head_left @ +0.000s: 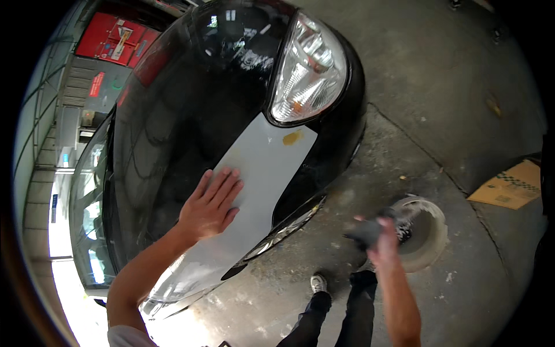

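Note:
My left hand point(213, 203) rests with its fingers stretched out on the matte grey fender point(263, 173) of a black car, near the edge of the hood point(167, 121). A yellow-brown patch point(293, 137) marks the fender just below the clear headlight point(312, 72). Off to the right, my right hand point(386, 246) is closed on a dark grey, flat-looking thing point(365, 232). Motion blurs it, so its exact kind is unclear. This hand is at the left side of a round pale bucket point(441, 234), and water seems to splash or drip beside the fingers.
The bucket stands on a stained concrete floor point(416, 75) with a crack running across it. A piece of cardboard point(511, 186) lies at the far right. My shoe point(318, 283) shows below the car's wheel arch. A red cabinet point(115, 40) stands behind the car.

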Demonstrator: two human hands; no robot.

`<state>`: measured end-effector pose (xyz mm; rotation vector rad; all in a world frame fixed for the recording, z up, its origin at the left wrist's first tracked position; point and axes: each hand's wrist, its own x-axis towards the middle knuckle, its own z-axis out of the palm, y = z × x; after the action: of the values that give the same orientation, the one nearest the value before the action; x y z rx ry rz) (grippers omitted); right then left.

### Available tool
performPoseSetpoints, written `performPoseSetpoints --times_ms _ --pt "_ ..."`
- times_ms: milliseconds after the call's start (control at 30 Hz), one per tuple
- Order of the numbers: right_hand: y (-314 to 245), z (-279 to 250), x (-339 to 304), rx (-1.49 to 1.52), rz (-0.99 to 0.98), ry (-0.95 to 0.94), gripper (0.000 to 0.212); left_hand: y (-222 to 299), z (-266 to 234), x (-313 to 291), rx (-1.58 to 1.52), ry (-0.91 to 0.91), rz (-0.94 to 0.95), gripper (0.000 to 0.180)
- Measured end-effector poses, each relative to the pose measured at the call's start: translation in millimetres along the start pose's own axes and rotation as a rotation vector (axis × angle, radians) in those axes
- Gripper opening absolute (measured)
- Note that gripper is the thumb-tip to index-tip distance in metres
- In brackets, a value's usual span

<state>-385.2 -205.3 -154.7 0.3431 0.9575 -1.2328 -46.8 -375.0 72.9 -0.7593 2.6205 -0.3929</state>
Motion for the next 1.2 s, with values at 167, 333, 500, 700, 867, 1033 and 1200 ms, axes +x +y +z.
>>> performPoseSetpoints --times_ms 167,333,500,700,867,1033,1200 --pt "-13.0 166.8 -38.7 0.126 -0.009 -0.277 0.041 -1.2 9.4 37.9 -0.116 0.045 0.075 0.070" --pt "7.9 184.5 -43.3 -0.166 -0.186 -0.006 0.041 -13.3 -13.5 94.1 -0.174 0.128 -0.012 0.074" --pt "13.9 155.1 -41.9 -0.500 -0.505 -0.081 0.030 -17.6 -7.3 137.6 -0.093 0.176 -0.056 0.077" --pt "11.4 154.2 -17.1 -0.721 -0.675 0.056 0.017 -38.1 -6.6 56.7 -0.231 -0.001 0.154 0.077" --pt "26.5 218.7 -12.4 -0.601 -0.628 -0.065 0.024 -114.1 -18.2 28.1 -0.269 -0.004 0.244 0.071" --pt "38.1 278.2 -3.5 -0.714 -0.592 0.093 0.029 -141.0 4.0 63.9 -0.417 0.223 0.004 0.058" --pt "50.3 302.4 4.8 -0.603 -0.569 0.185 0.039 -146.2 12.4 79.8 -0.462 0.291 -0.028 0.056"
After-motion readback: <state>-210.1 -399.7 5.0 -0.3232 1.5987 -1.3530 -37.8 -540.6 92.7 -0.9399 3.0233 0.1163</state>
